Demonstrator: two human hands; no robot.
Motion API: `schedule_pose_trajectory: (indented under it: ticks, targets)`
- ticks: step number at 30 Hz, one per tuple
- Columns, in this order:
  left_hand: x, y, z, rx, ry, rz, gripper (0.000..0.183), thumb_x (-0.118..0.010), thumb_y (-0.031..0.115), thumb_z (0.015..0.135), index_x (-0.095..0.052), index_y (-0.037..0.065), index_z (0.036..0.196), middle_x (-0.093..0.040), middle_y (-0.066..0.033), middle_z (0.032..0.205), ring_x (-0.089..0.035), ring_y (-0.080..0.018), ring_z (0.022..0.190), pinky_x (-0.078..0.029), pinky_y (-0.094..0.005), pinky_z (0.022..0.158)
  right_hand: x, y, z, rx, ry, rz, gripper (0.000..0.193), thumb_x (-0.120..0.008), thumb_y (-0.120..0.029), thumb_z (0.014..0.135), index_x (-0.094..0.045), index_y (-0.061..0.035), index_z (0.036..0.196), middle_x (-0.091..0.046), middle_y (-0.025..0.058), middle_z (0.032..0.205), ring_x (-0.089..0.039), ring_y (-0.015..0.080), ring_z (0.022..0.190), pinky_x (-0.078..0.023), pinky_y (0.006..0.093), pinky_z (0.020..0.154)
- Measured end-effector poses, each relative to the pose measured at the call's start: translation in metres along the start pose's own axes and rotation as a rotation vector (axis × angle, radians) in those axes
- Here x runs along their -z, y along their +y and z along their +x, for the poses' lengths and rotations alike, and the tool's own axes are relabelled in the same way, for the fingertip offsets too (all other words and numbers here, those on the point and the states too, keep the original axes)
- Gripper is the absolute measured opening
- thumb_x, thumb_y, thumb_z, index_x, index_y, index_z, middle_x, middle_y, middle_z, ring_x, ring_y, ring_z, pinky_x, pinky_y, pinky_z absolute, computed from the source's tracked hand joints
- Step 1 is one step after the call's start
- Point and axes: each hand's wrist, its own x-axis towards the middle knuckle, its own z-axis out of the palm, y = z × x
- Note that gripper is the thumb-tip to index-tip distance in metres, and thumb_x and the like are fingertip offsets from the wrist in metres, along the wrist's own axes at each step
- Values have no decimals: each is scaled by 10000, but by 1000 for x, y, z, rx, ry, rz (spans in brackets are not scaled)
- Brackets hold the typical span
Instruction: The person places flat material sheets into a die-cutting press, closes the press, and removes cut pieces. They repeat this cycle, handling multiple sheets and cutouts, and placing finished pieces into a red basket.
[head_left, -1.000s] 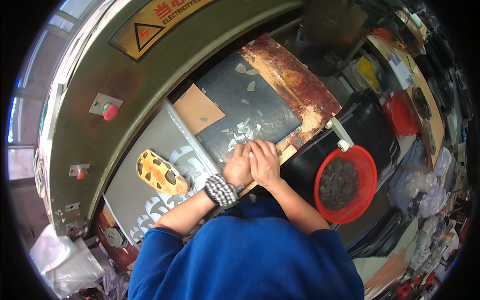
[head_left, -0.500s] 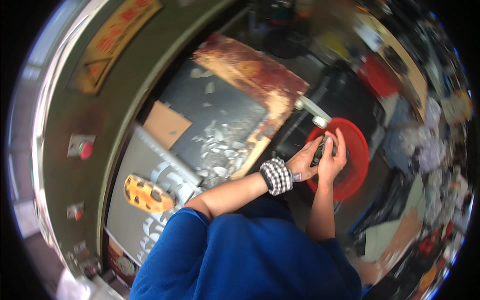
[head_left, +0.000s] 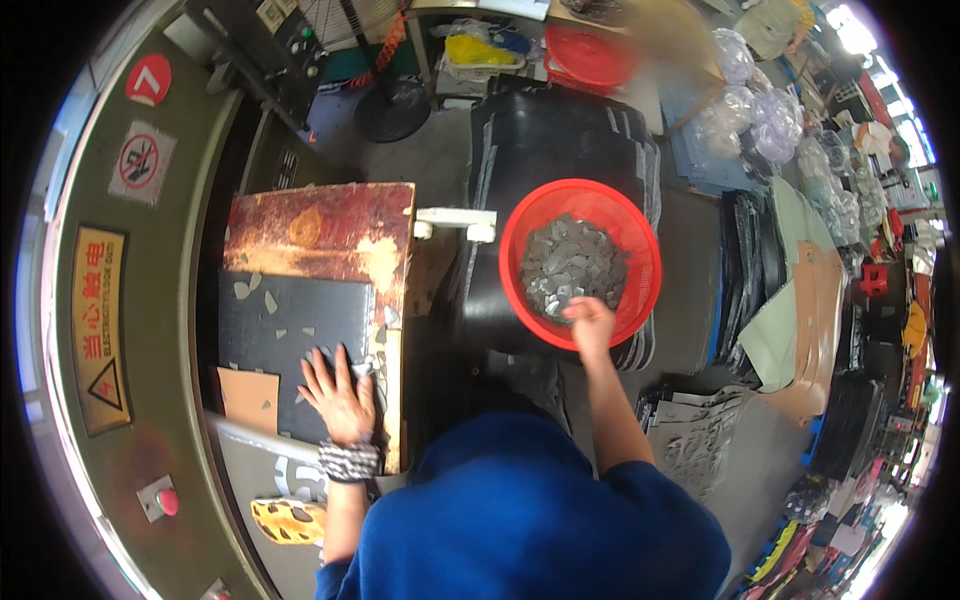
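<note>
My left hand (head_left: 340, 402) lies with fingers spread on a black board (head_left: 300, 320), a black-and-white checked band round its wrist. A few small grey cut pieces show beside its thumb, and others lie scattered on the board. Further right, my right hand (head_left: 590, 322) is over the near rim of a red plastic basket (head_left: 640, 215), its fingers curled in. Whatever it holds, if anything, is hidden. Inside the basket is a heap of flat grey pieces (head_left: 570, 260).
The black board lies on a worn wooden board (head_left: 310, 215). A brown cardboard piece (head_left: 250, 395) and a yellow perforated item (head_left: 288, 520) are at left. The basket rests on stacked black sheets (head_left: 555, 130). More sheets (head_left: 755, 270) stand at right. A red button (head_left: 166, 502) is on the green machine.
Both hands were together over the basket with grey pieces between them. Now the left is on the black board and the right is at the basket's near rim. The view has turned.
</note>
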Motion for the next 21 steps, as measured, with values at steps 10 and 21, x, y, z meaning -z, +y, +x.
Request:
schedule_pose_trajectory:
  ticks: [10, 21]
  targets:
    - [-11, 19, -8, -122, 221, -152, 281, -695, 188, 743, -542, 41, 929, -531, -156, 886, -549, -361, 852, -460, -451, 772, -124, -67, -20, 318, -404, -49, 86, -596, -53, 896, -657, -6, 934, -689, 96, 809, -685, 158, 762, -551, 273, 679]
    - [7, 111, 10, -336, -273, -817, 228, -669, 163, 855, -676, 9, 1022, -683, -189, 986, -667, -312, 950, -520, -386, 851, -96, -126, -11, 455, -242, -27, 96, -644, -67, 876, -678, 9, 923, -705, 100, 783, -689, 145, 726, -532, 260, 637]
